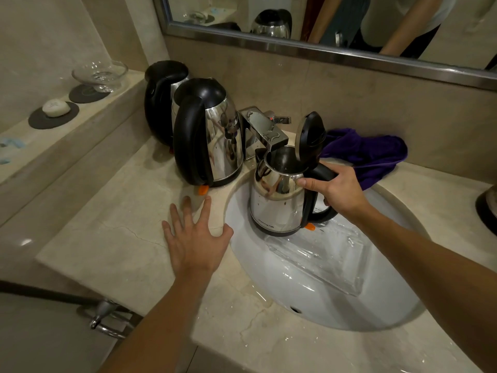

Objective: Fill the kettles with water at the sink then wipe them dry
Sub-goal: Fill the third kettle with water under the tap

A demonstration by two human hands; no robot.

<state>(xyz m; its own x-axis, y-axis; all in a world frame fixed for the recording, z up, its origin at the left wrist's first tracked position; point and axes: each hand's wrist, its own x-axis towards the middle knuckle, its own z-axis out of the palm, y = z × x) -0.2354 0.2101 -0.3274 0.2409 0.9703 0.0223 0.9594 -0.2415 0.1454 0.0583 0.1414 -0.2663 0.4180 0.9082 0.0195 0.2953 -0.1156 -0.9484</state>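
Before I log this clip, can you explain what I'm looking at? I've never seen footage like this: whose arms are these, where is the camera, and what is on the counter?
There is no robot here. One camera sits on a person's head, looking down at their own bare hands at a bathroom sink. The right hand grips the handle of a steel kettle, lid open, held under the faucet. The left hand rests flat on the marble counter. Two closed kettles stand left of the faucet, a purple cloth lies behind the basin, and a soap bar and glass dish sit on the ledge.
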